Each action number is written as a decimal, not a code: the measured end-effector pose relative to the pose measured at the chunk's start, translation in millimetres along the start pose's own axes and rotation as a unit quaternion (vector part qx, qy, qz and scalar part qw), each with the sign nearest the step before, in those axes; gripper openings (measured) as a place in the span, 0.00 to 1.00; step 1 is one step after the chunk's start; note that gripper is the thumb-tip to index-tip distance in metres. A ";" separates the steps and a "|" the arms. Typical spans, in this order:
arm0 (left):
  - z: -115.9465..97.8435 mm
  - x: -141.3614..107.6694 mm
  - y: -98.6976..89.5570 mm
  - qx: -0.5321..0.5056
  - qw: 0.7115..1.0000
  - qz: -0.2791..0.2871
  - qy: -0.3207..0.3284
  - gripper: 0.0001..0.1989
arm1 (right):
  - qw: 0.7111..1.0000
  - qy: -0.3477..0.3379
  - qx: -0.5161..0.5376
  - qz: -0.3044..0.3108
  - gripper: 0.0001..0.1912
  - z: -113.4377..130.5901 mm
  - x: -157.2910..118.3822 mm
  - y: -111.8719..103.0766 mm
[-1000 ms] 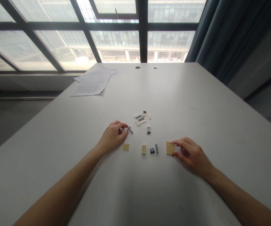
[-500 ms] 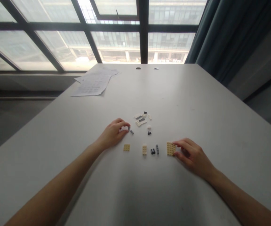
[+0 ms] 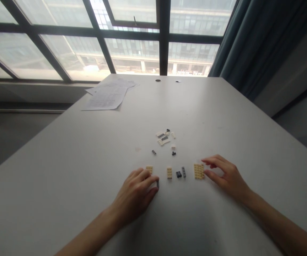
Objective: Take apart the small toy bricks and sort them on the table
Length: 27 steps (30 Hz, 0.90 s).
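Between the thumb and fingers of my left hand [image 3: 137,193] is a small grey toy brick [image 3: 157,184]. That hand partly covers a tan plate [image 3: 149,168] behind it. My right hand [image 3: 226,174] is open, thumb and fingers apart, at the right edge of a larger tan studded plate [image 3: 198,171]; whether the thumb touches it I cannot tell. In a row between the hands lie a narrow tan brick [image 3: 169,172], a black piece [image 3: 178,174] and a long grey brick [image 3: 183,172].
Farther back lies a loose pile of white and grey bricks [image 3: 162,142]. Nearer are a small grey piece [image 3: 154,152], a white piece [image 3: 173,147] and a black piece [image 3: 173,153]. Printed papers [image 3: 107,96] rest at the white table's [image 3: 209,117] far left.
My left hand has moved toward me and to the right, carrying the grey brick from beside the other small grey piece. My right hand has drawn slightly away from the large tan plate.
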<state>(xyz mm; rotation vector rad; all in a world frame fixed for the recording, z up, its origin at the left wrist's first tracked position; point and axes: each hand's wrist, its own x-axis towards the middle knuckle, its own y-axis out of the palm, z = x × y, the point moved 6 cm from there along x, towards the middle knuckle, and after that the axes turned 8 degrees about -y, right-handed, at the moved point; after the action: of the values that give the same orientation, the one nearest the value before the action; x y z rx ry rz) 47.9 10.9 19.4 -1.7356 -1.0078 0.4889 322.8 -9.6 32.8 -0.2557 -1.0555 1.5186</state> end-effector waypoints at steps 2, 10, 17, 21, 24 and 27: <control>-0.4 0.2 -1.6 -0.003 1.000 -0.012 0.002 0.11 | 1.000 -0.008 -0.004 0.029 0.13 11.8 18.6 3.6; 1.9 -4.6 -2.1 0.005 0.998 -0.058 -0.002 0.12 | 0.975 -0.135 -0.065 0.164 0.20 49.9 123.2 76.2; 2.4 -2.7 -0.4 -0.010 0.999 -0.045 -0.005 0.11 | 0.949 -0.158 -0.112 0.248 0.18 50.0 147.2 112.9; 1.3 -1.6 -0.9 -0.012 0.999 -0.034 -0.007 0.10 | 0.947 -0.166 -0.125 0.246 0.12 52.8 150.2 120.0; 0.2 -1.1 -1.7 -0.008 0.999 -0.034 -0.002 0.10 | 0.947 -0.167 -0.139 0.236 0.09 56.9 152.2 119.1; -0.2 -0.9 -1.8 -0.002 0.999 -0.035 0.003 0.10 | 0.954 -0.165 -0.139 0.208 0.07 70.3 140.3 104.0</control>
<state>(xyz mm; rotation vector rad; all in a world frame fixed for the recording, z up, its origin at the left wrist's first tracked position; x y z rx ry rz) 46.9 10.2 21.0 -1.6983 -1.0616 0.4369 166.6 93.6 52.6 -0.4535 -1.5599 1.8265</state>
